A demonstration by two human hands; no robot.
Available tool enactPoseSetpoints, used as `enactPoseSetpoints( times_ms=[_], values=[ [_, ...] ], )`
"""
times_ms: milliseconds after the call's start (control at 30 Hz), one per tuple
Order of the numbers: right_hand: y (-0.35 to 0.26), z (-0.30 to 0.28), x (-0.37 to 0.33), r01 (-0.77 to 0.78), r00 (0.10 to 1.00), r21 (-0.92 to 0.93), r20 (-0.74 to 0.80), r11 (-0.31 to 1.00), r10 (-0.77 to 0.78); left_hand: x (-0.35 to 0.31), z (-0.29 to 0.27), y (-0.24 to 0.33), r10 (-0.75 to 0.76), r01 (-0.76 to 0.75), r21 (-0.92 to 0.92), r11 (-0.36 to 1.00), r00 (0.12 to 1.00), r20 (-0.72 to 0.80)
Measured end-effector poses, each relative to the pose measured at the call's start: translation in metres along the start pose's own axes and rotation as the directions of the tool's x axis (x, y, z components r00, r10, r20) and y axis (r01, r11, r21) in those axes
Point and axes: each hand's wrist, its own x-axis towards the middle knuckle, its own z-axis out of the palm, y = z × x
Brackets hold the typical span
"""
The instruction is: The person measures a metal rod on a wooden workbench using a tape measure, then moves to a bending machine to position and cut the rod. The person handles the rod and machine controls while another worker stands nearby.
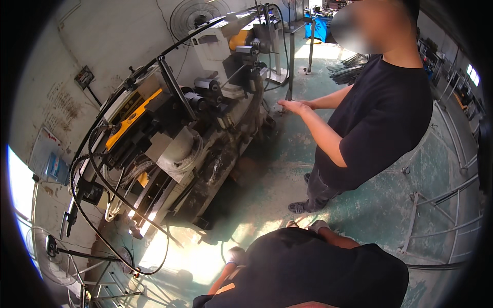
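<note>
My left hand (pixel 235 255), in a pale glove, hangs beside my body over the sunlit floor, near the large machine (pixel 174 154). Its fingers are too small and bright to read, and I make out nothing held. My right hand (pixel 319 226), also pale-gloved, is in front of my black shirt (pixel 318 267). The shirt hides part of it, so its fingers do not show clearly. The machine has a grey body, dark greasy parts, a yellow bar (pixel 133 119) and a round grey housing (pixel 179 149).
A co-worker in a black shirt (pixel 380 113) stands ahead to the right, hands (pixel 295 106) together by an upright post (pixel 290 66). A black hose (pixel 97 233) loops off the machine. Metal frames (pixel 436 205) stand right; a fan (pixel 197 18) is behind the machine.
</note>
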Motion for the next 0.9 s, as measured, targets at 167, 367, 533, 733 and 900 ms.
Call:
enactPoseSetpoints(
  times_ms=[167,367,533,733,900],
  values=[
    [0.006,0.007,0.010,0.022,0.999,0.010,-0.034,1.000,-0.021,-0.001,0.008,-0.007,0.000,0.000,0.005,1.000,1.000,-0.004],
    [0.012,0.004,0.022,0.030,1.000,0.004,0.005,1.000,-0.030,0.003,0.019,0.000,-0.005,0.005,-0.007,1.000,1.000,-0.015],
    [0.014,0.002,0.027,0.033,0.999,-0.007,-0.015,0.999,-0.033,0.014,0.019,0.009,0.015,-0.015,-0.013,1.000,1.000,-0.014],
    [-0.002,-0.022,0.024,0.029,0.993,0.063,0.113,0.998,-0.035,0.025,0.024,0.016,0.029,-0.030,-0.022,0.999,0.999,-0.037],
    [-0.001,-0.026,0.033,0.049,0.996,0.055,0.070,0.997,-0.053,0.035,0.025,0.022,0.041,-0.043,-0.029,0.999,0.997,-0.058]
  ],
)
